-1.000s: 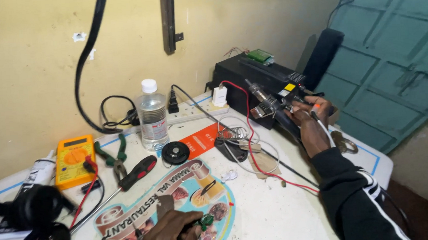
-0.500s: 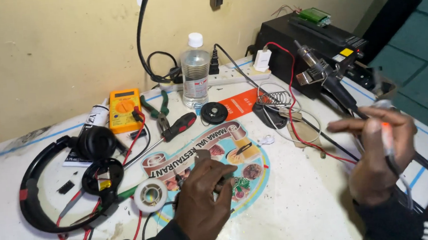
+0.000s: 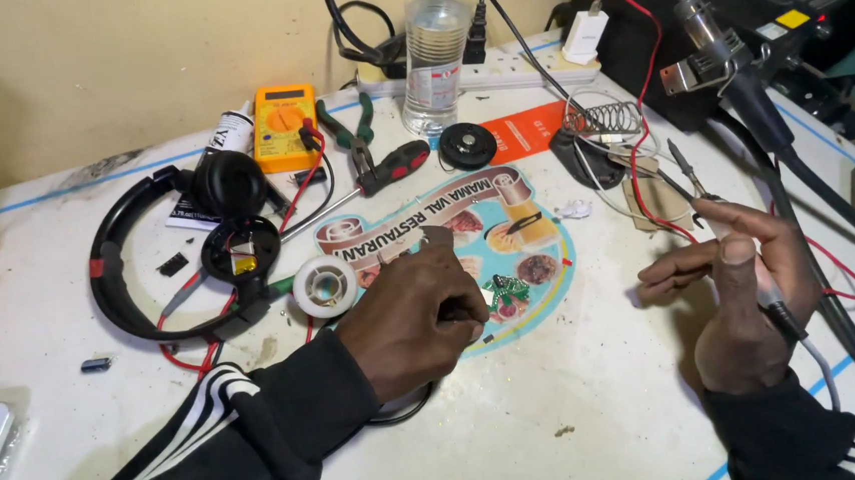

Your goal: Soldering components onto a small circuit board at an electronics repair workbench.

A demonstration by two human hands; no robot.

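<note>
Cluttered workbench (image 3: 579, 400), soldering iron (image 3: 688, 167) between right fingers (image 3: 747, 223)

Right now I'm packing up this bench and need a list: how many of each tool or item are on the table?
Headphones: 1
Multimeter: 1
Water bottle: 1
Pliers: 1
Screwdriver: 1
Solder spool: 1
Soldering iron, held in right hand: 1
Small circuit board, by left hand: 1
Total: 8

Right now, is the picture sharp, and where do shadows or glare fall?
Head view: mostly sharp, evenly lit; the left hand casts a soft shadow on the table; faint glare on the bottle; the right hand, nearer the lens, looks slightly soft; the table edges bend from the wide lens.
</note>
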